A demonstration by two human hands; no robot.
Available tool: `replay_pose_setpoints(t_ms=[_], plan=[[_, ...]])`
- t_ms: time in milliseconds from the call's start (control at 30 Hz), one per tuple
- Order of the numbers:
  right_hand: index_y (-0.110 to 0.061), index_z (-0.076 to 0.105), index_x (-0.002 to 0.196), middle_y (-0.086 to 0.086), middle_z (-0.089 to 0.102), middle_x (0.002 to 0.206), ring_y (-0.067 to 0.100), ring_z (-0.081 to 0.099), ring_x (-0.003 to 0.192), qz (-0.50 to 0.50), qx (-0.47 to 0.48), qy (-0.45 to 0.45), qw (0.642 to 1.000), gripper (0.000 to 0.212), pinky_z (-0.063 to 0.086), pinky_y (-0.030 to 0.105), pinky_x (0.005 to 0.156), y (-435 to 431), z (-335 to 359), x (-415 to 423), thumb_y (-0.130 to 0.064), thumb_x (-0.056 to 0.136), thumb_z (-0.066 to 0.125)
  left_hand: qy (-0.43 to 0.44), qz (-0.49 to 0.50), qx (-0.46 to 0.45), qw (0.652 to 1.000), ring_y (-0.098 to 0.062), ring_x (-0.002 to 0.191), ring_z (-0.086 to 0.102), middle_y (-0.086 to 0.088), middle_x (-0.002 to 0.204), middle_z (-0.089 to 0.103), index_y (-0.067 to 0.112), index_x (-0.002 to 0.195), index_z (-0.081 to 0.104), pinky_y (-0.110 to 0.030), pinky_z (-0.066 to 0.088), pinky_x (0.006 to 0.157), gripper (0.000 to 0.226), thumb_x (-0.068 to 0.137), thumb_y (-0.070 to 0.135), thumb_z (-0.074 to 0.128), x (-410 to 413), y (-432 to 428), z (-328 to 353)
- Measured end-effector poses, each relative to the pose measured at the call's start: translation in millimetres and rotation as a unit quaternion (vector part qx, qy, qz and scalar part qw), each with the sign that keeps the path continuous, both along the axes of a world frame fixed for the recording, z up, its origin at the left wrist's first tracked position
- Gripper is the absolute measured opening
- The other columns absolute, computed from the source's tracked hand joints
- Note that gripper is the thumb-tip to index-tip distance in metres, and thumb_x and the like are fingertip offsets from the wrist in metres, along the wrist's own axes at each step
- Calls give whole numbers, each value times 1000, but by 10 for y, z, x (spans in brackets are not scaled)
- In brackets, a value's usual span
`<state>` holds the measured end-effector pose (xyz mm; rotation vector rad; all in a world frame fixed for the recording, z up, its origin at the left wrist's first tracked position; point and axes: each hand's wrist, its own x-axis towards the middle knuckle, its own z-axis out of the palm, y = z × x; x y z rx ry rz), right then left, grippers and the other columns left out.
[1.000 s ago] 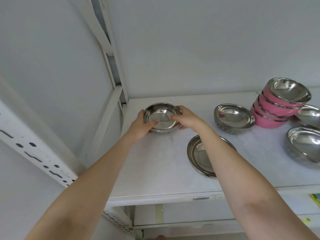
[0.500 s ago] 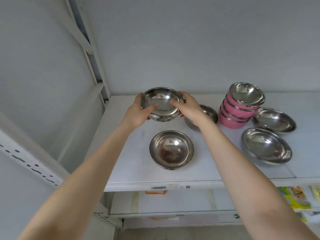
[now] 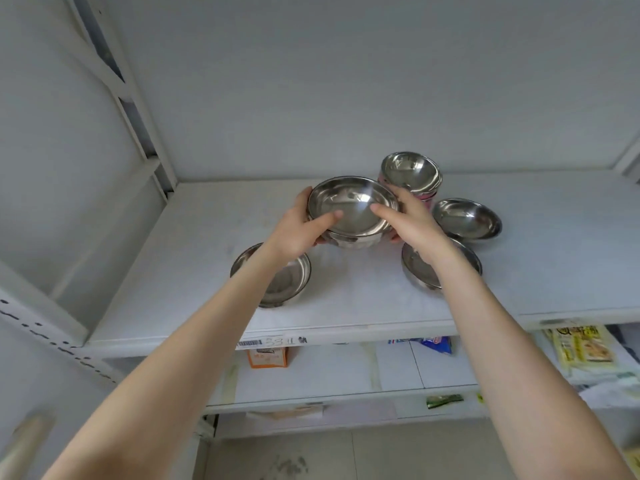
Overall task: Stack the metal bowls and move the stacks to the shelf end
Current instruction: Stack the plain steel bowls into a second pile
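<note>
Both hands, left hand & right hand, fingers clamped on a steel bowl, have carried it from the shelf end rightward over another bowl, prob. about to nest them.

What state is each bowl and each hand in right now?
Held bowl: upright, gripped at both rims, seated in a second bowl underneath.
Left hand: closed on the held bowl, thumb inside.
Right hand: closed on it, thumb inside.
Near-left bowl: upright on the shelf, empty.
Near-right bowl: upright, partly hidden by the wrist.
Far-right bowl: upright, empty.
Pink stack: nested, tilted.
</note>
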<state>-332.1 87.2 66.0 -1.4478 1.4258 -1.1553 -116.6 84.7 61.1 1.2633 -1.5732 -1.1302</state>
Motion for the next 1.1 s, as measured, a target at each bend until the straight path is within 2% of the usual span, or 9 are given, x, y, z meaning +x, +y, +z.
replay_pose_setpoints(t_ms=[167, 300, 433, 533, 600, 733, 867, 967, 1100], plan=[[-44, 51, 126, -16, 62, 115, 6, 63, 99, -15, 18, -26, 999, 49, 59, 30, 60, 238, -137, -565, -43, 81, 69, -1, -25, 20, 999, -3, 59, 65, 3, 100, 66, 25, 146, 32, -20, 56, 60, 76, 84, 36, 73, -525, 126, -79], [-35, 53, 129, -17, 63, 113, 0, 62, 95, -25, 11, -17, 999, 52, 50, 17, 52, 305, -173, -1015, -44, 80, 69, -1, -33, 26, 999, -4, 64, 67, 11, 102, 64, 26, 150, 27, -23, 59, 65, 83, 82, 40, 73, -962, 190, -117], [-37, 55, 122, -7, 67, 111, 8, 67, 88, -10, 13, -10, 1000, 40, 50, 21, 51, 264, -138, -1474, -35, 85, 68, 18, -23, 21, 999, -6, 73, 69, 6, 103, 67, 28, 146, 33, -19, 56, 62, 74, 84, 39, 72, -1436, 247, -129], [-38, 55, 122, -5, 67, 105, 9, 67, 77, 0, 16, 8, 1000, 38, 49, 22, 51, 208, -89, -1804, -34, 86, 66, 18, -8, 37, 999, -27, 96, 69, -12, 114, 68, 33, 145, 33, -39, 60, 81, 78, 78, 46, 71, -1795, 252, -109], [-38, 54, 121, -7, 67, 98, 1, 66, 66, -1, 9, 13, 1000, 35, 46, 16, 47, 164, -70, -1986, -31, 88, 64, 20, 1, 36, 999, -29, 101, 68, -16, 117, 67, 37, 144, 33, -45, 57, 88, 76, 78, 45, 70, -1992, 209, -104], [-36, 53, 115, -12, 64, 90, -11, 59, 55, -5, -8, 20, 1000, 29, 42, 9, 43, 29, -50, -2339, -22, 91, 62, 15, 11, 28, 999, -7, 77, 66, 8, 91, 68, 29, 152, 26, -31, 60, 78, 81, 84, 43, 69, -2371, 17, -145], [-33, 54, 116, -10, 64, 91, -12, 58, 55, -14, -18, 23, 999, 28, 41, 8, 43, -176, -88, -2659, -20, 92, 61, 21, 9, 47, 999, -15, 75, 70, 1, 102, 68, 26, 153, 22, -36, 61, 73, 85, 84, 42, 70, -2714, -235, -209], [-29, 55, 119, -7, 64, 89, -12, 57, 53, -9, -23, 25, 999, 29, 41, 9, 42, -379, -147, -2822, -19, 93, 60, 28, 15, 39, 999, -5, 62, 66, 5, 95, 64, 27, 149, 27, -21, 55, 57, 78, 85, 40, 70, -2899, -387, -253], [-27, 55, 125, -8, 64, 88, -11, 57, 53, 5, -23, 22, 999, 32, 40, 9, 42, -729, -235, -2960, -20, 93, 60, 5, 34, 38, 999, -12, 78, 67, 3, 103, 65, 28, 151, 24, -18, 51, 55, 83, 84, 44, 69, -3042, -643, -299]])
